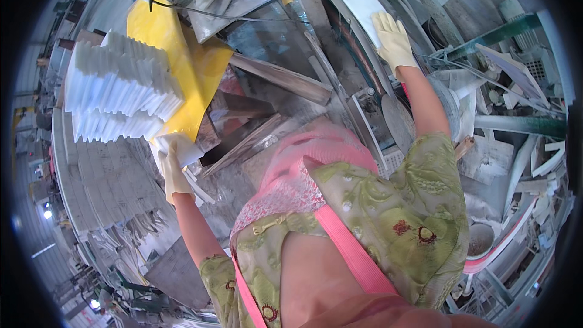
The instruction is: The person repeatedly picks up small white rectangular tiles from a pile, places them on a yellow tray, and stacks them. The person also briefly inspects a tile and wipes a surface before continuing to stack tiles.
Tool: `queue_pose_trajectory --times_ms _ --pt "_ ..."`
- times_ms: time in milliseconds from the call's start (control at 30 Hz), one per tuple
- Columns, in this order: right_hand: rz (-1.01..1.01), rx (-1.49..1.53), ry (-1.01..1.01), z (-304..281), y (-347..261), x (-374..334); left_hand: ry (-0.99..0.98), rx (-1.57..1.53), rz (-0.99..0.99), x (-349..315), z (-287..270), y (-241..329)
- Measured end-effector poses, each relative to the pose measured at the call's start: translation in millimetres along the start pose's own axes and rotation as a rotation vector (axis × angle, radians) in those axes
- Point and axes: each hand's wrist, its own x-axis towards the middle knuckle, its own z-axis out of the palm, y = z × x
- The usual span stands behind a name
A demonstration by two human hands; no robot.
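Observation:
My left hand [172, 170], in a pale cream glove, grips a small white slab [184, 149] by its near edge, with the thumb side partly hidden. Just beyond it rises a stack of thin white slabs [121, 82], leaning in uneven rows beside a bright yellow sheet [197, 79]. On the far right, my right hand [393, 39] lies with fingers outstretched, in a matching glove, on the edge of a long white strip [352, 0]. This strip runs along the machine bed. Nothing shows inside the right hand's grasp.
A wooden plank [282, 78] and loose boards lie between my arms. A metal rail [358, 118] runs beside the strip. Green bars [495, 36] and scrap pieces crowd the right. Grey layered slabs [115, 188] are stacked below the white stack, and a black cable [231, 17] crosses the far side.

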Motion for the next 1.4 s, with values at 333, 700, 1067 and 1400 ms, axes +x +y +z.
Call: queue_pose_trajectory --times_ms 333,700,1067,1400 --pt "-0.163 0.039 0.229 -7.7 11.6 28.5 -0.035 -0.04 -0.042 -1.0 -1.8 4.1" --pt "-0.153 -0.137 0.034 5.7 -18.9 91.7 0.089 -0.086 -0.063 3.3 1.0 -9.2" --pt "-0.098 0.113 -0.043 -21.1 -5.7 112.5 0.046 -0.014 -0.062 -25.4 -3.9 24.1" --pt "-0.319 1.14 0.031 -88.7 -252.0 18.9 -0.086 -0.227 -0.029 14.6 -0.5 -25.3"
